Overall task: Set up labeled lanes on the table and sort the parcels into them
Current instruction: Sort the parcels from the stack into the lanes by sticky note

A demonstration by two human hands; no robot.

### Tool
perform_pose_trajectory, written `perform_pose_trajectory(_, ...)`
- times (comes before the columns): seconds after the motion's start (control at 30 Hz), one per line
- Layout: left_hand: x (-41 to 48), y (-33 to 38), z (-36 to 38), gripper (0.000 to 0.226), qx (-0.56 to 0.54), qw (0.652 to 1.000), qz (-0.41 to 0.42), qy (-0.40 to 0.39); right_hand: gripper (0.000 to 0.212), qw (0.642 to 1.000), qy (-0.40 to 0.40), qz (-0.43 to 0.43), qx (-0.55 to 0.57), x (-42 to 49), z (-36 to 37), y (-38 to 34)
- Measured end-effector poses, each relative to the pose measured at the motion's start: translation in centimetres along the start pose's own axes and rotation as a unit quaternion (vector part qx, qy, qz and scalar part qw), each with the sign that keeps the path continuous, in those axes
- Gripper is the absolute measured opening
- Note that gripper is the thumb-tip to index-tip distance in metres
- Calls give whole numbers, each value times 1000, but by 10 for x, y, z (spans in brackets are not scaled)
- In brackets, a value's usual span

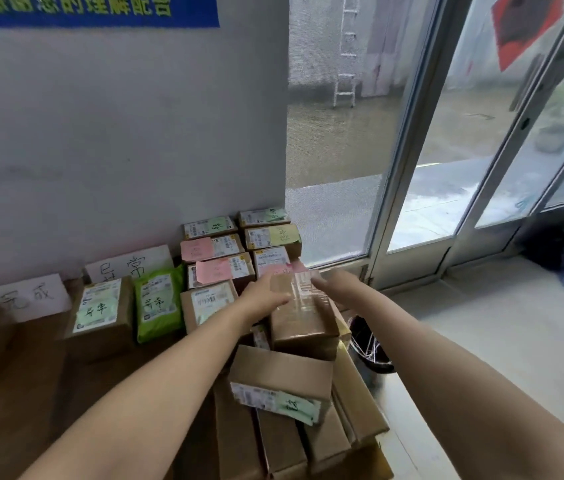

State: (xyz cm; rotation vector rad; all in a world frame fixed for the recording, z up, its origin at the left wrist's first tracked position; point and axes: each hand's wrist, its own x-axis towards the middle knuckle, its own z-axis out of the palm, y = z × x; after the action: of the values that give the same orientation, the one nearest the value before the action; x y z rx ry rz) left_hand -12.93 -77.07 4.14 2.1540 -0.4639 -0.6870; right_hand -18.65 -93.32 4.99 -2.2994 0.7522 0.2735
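While both hands grip it, taped cardboard parcel (303, 308) sits atop pile at table's right end. Left hand (266, 294), right hand (330, 280) clasp far corners. Looks stiff, light; tape probably slippery, so hold cardboard edges.

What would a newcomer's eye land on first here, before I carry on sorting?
Probably both hands, left hand and right hand, gripping the taped brown parcel above the parcel pile at the table's right end. Next, the bright green mailer standing below the handwritten white lane sign at the wall.
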Motion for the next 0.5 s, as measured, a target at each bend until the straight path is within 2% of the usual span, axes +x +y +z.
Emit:
perform_pose_trajectory(0.07,1,-2,9,57,-63,997,-29,-18,67,996,-44,27,71,0,3,17)
perform_pose_trajectory(0.13,7,-8,18,73,-106,992,-68,-25,77,986,-86,48,135,-2,7,28)
perform_pose_trajectory(0.27,13,-12,26,88,-184,971,-142,58,74,965,-115,16,233,-5,8,30)
perform_pose_trajectory(0.33,16,-13,22,91,-282,945,-141,84,70,945,-141,0,296,-6,3,27)
perform_pose_trajectory(0.4,15,-11,18,92,-349,922,-136,96,49,918,-167,-30,358,-7,1,22)
perform_pose_trajectory(0.43,15,-9,16,92,-356,920,-131,98,39,910,-165,-44,377,-7,0,19)
perform_pose_trajectory(0.5,15,-6,15,83,-316,935,-103,122,43,897,-148,-69,412,-8,-2,14)
